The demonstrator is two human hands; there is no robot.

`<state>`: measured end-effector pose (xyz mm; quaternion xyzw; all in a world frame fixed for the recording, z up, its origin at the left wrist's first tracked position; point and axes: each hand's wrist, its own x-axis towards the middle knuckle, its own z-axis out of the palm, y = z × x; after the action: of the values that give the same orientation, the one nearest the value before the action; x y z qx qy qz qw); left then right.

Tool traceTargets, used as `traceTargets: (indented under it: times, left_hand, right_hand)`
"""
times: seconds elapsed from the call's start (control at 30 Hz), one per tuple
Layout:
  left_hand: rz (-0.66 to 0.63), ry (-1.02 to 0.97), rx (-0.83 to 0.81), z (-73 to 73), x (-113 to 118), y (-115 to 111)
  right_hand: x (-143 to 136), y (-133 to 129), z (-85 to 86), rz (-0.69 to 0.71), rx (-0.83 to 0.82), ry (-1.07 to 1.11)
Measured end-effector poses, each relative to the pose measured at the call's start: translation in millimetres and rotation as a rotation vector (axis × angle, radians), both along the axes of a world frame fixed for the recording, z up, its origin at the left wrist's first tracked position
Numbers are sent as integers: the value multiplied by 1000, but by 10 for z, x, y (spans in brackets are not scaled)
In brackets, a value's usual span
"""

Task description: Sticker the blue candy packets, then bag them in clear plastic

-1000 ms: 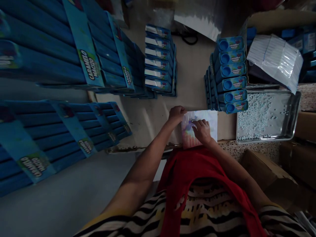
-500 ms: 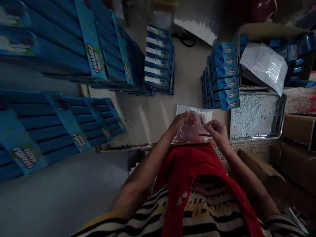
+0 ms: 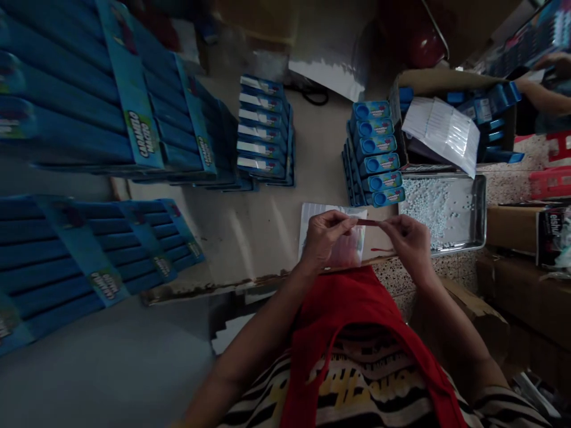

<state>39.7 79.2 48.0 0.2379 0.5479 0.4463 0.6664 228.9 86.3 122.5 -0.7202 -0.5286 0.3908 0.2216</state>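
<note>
Between my two hands a thin dark red strip [image 3: 368, 222] is stretched out roughly level. My left hand [image 3: 325, 235] pinches its left end, and my right hand [image 3: 408, 238] pinches the other end. Below them, at the table's front edge, lies a white ribbed sheet [image 3: 309, 213] with a pinkish clear piece [image 3: 347, 249] on it, partly covered by my left hand. Another small red strip [image 3: 381, 249] rests on the table just right of the sheet.
Tall stacks of blue boxes [image 3: 147, 137] stand at the left, with smaller stacks [image 3: 263, 128] [image 3: 379, 154] behind my hands. A metal tray [image 3: 479, 211] of small pale beads and an open carton [image 3: 450, 83] are at the right. A co-worker's arm [image 3: 542, 95] shows at the far right.
My hands have moved apart and now hold the red strip taut between them. The camera view has shifted, so the surroundings appear farther left and slightly lower.
</note>
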Motion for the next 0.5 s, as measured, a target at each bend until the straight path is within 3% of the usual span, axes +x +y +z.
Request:
traceTargets:
  times: [0.1,0.17,0.3,0.5]
  left_hand:
    - [61,84,24,218,148,130]
    - [90,117,21,265,218,214]
    - [99,116,-2,211,258,297]
    - [107,97,-7,145,259,312]
  right_hand:
    - [71,307,181,45,92,-163]
    - [105,504,217,85,66,-210]
    - [135,728,149,145,32,-234]
    - [169,778,47,191,87,-237]
